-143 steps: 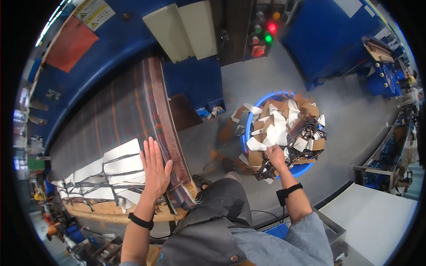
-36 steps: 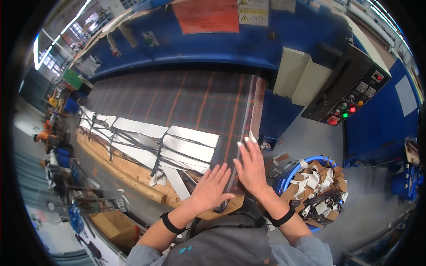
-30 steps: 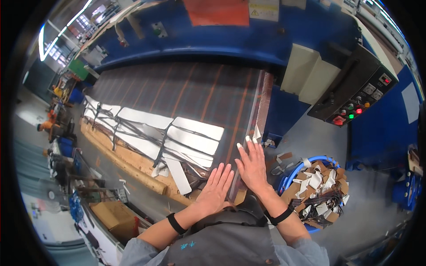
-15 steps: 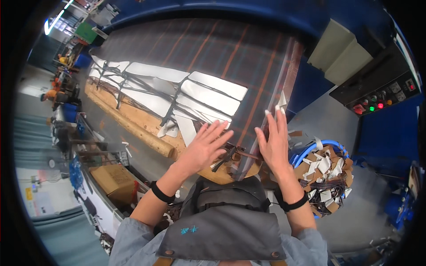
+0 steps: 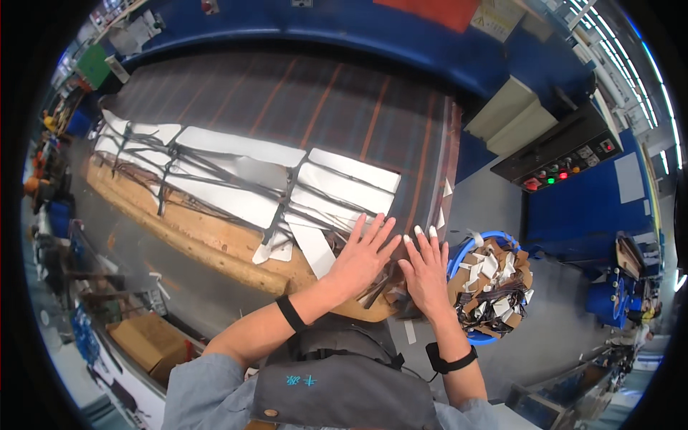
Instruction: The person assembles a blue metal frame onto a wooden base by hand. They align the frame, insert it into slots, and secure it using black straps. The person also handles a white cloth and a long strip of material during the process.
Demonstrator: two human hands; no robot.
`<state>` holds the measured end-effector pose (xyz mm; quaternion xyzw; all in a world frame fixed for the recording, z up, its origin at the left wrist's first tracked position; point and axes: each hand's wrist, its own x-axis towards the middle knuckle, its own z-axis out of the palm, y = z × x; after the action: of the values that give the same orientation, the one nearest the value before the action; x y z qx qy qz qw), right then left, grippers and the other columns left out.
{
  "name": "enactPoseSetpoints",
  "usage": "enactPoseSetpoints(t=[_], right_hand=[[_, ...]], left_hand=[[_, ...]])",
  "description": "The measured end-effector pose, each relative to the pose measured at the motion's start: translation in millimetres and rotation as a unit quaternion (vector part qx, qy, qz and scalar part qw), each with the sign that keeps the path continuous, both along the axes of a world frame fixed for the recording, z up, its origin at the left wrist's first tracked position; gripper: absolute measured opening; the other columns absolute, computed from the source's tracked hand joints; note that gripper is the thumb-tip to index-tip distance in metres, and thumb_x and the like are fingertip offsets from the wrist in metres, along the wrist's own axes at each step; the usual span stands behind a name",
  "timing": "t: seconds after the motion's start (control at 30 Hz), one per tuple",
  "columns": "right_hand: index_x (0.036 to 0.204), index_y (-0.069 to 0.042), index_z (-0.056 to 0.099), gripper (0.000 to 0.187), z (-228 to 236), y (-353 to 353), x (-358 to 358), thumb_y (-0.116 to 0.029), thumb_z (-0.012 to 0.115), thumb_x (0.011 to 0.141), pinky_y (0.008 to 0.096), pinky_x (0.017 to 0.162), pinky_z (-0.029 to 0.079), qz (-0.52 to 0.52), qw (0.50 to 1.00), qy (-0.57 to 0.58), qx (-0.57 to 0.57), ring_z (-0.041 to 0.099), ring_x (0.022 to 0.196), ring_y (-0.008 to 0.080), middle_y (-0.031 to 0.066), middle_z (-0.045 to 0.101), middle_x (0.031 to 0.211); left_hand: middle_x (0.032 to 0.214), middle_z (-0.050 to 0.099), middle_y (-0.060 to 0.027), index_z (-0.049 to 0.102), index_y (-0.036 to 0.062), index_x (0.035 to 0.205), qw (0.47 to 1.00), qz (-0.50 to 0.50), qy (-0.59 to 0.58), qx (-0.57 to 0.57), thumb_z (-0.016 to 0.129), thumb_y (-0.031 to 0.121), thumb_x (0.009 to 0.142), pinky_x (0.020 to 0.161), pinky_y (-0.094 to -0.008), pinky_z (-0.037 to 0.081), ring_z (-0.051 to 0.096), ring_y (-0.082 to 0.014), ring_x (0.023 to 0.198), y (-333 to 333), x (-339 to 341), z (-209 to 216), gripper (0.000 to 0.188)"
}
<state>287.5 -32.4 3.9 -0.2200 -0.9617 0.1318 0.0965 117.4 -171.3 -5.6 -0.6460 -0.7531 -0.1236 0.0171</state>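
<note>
At the near right corner of the wide dark striped conveyor bed (image 5: pixel 301 107), both hands lie flat and spread. The left hand (image 5: pixel 362 254) rests palm down, fingers fanned, on the near end of the white die-cut cardboard sheets (image 5: pixel 344 190), which stretch away to the far left across the bed, laced with thin dark trim strips (image 5: pixel 215 168). The right hand (image 5: pixel 424 276) lies just beside it, also open and flat with white-taped fingertips (image 5: pixel 432 231), pressing at the bed's right edge where dark scraps gather; neither hand grips anything.

Under the sheets' near edge runs a long pale wooden board (image 5: pixel 208 236), and the white stack overlaps it. To the right, close to the right hand, stands a round blue bin (image 5: pixel 459 251) heaped with brown and white offcuts. Farther right sits a dark control panel with red and green lights (image 5: pixel 562 154) beside a cream cabinet (image 5: pixel 516 118).

Judging by this pose, the work is pressing or squaring the sheet ends. Done well, it calls for even pressure through both palms, fingers kept flat and clear of the loose strips, and the stack's edge held in line with the board so nothing skews or slides toward the bin.
</note>
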Motion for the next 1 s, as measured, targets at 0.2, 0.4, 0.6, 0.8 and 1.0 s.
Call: enactPoseSetpoints(t=[0.2,0.4,0.6,0.8,1.0], right_hand=[[0.154,-0.001,0.058,0.057,41.3,32.2,-51.5,-0.033,0.069,0.107,0.0639,0.130,0.027,-0.022,0.997,0.069,0.022,0.037,0.157,0.0494,0.0278,0.044,0.167],[0.161,-0.002,0.050,0.064,14.7,104.8,-145.3,-0.036,0.064,0.109,0.0605,0.132,0.026,0.004,0.993,0.066,0.101,0.033,0.161,0.0473,0.0273,0.038,0.172],[0.162,0.000,0.048,0.068,-19.6,128.5,-177.5,-0.041,0.058,0.110,0.0591,0.134,0.020,-0.019,0.994,0.043,0.101,0.032,0.162,0.0450,0.0258,0.039,0.172],[0.163,-0.001,0.048,0.072,-15.6,137.0,-168.9,-0.047,0.057,0.108,0.0601,0.134,0.020,-0.021,0.994,0.021,0.108,0.031,0.162,0.0435,0.0249,0.040,0.172],[0.161,0.000,0.050,0.075,-6.3,145.7,-186.4,-0.052,0.058,0.108,0.0647,0.131,0.024,0.024,0.992,0.018,0.121,0.033,0.160,0.0449,0.0251,0.043,0.169]], left_hand=[[0.179,0.031,-0.0183,0.045,0.0111,0.168,0.999,-0.032,-0.020,-0.022,0.066,0.040,0.106,0.135,-0.0605,0.016,0.022,-0.0382,0.168,5.5,-15.7,9.3,0.071],[0.180,0.029,-0.0187,0.043,0.0129,0.169,0.996,-0.062,-0.046,-0.051,0.060,0.045,0.109,0.134,-0.0594,0.016,0.023,-0.0387,0.167,9.6,-26.6,10.7,0.070],[0.180,0.027,-0.0183,0.044,0.0120,0.168,0.993,-0.065,-0.067,-0.071,0.061,0.046,0.109,0.134,-0.0593,0.019,0.024,-0.0384,0.167,8.7,-33.4,18.3,0.070],[0.178,0.031,-0.0200,0.047,0.0107,0.166,0.990,-0.082,-0.089,-0.070,0.060,0.045,0.109,0.131,-0.0635,0.021,0.029,-0.0410,0.164,20.2,-32.3,21.3,0.068],[0.182,0.022,-0.0206,0.037,0.0118,0.172,0.989,-0.101,-0.101,-0.049,0.056,0.048,0.111,0.131,-0.0636,0.017,0.020,-0.0408,0.168,11.7,-48.0,15.0,0.073]])
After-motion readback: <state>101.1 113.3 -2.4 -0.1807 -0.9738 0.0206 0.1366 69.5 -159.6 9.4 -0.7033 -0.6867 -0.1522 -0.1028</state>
